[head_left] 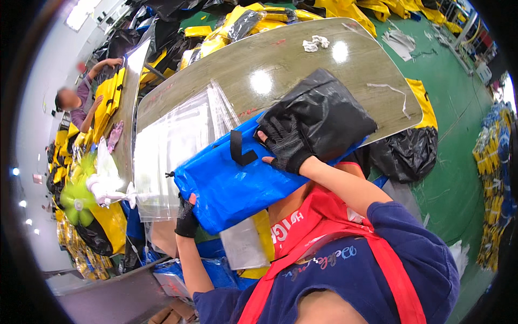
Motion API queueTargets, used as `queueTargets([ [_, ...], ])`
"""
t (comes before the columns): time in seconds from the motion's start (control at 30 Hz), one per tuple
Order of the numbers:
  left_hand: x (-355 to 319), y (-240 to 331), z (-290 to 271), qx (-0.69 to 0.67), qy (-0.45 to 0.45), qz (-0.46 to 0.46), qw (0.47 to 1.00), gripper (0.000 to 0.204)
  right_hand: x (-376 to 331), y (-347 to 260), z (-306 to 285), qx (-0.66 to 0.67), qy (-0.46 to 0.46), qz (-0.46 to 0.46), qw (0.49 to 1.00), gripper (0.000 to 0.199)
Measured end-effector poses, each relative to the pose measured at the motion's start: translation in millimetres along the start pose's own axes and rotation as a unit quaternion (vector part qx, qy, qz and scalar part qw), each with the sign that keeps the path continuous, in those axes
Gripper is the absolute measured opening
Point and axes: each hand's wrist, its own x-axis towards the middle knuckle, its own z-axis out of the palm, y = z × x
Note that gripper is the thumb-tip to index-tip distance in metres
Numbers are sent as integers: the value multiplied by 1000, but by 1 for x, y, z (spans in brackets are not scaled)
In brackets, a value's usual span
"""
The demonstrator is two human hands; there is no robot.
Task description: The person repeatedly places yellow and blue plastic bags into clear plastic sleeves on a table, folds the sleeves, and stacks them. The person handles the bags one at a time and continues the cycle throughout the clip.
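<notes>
A flat blue padded bag (232, 183) with a black strap is held tilted over the near edge of a grey-brown table (302, 59). My left hand (187, 216), in a black fingerless glove, grips the bag's lower left corner. My right hand (286, 144), gloved the same way, presses on the bag's upper part and holds a crumpled black plastic bag (324, 113) at that end. Under the blue bag lies a stack of clear plastic sleeves (172, 140).
A white rag (316, 42) lies at the table's far side. Yellow items (243, 21) are heaped beyond the table and at the left. Another person (81, 102) works at a table on the left. A black sack (407, 154) sits on the green floor at right.
</notes>
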Motion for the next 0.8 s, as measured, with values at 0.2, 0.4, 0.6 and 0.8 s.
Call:
queueTargets([
  [0.2,39,59,104,-104,-217,-6,970,71,1,10,24,60,103,3,993,43],
  [0.4,101,3,396,266,-77,316,908,71,-44,-4,22,366,108,115,917,42],
  [0.6,159,-22,412,598,-58,607,520,60,-97,12,29,935,-37,127,329,41],
  [0.8,173,-31,396,676,-14,458,577,80,-188,90,-39,651,140,378,644,36],
])
